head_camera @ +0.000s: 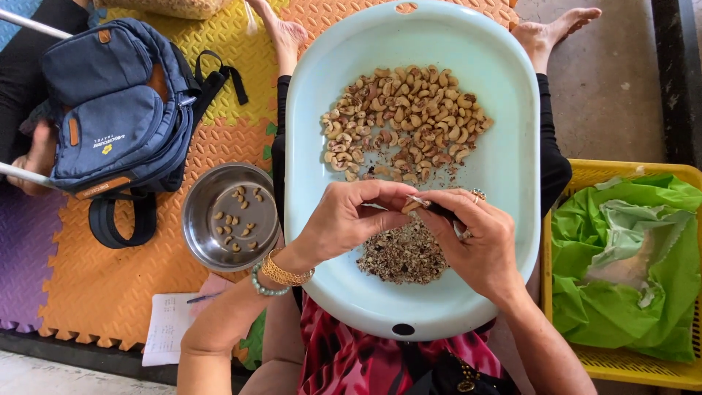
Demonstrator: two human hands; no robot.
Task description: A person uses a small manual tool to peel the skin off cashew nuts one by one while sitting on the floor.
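At the upper left of the frame a blue backpack (117,110) lies on orange and yellow foam floor mats (95,278), its black straps trailing below it. Lower down, near the bottom left, a sheet of paper (167,327) with a pen on it rests at the mat's edge. Just right of the backpack sits a steel bowl (199,223) holding a few peeled cashew kernels (235,219). Touching the bowl's right side is a large pale-blue oval tub (512,153) across the person's lap; a heap of unpeeled cashews (402,121) fills its upper middle, and a pile of brown skin scraps (402,256) lies in its lower middle. Above the scraps, at the centre of the frame, the left hand (344,219), wearing bangles and a bead bracelet at the wrist, has its fingers curled in, pinching a single cashew nut (414,204) at the tips. The right hand (479,245), ringed, meets it, fingers closed around a small dark-handled tool (442,213) pressed to the same nut. At the far right a yellow plastic crate (621,369) holds a crumpled green bag (629,292).
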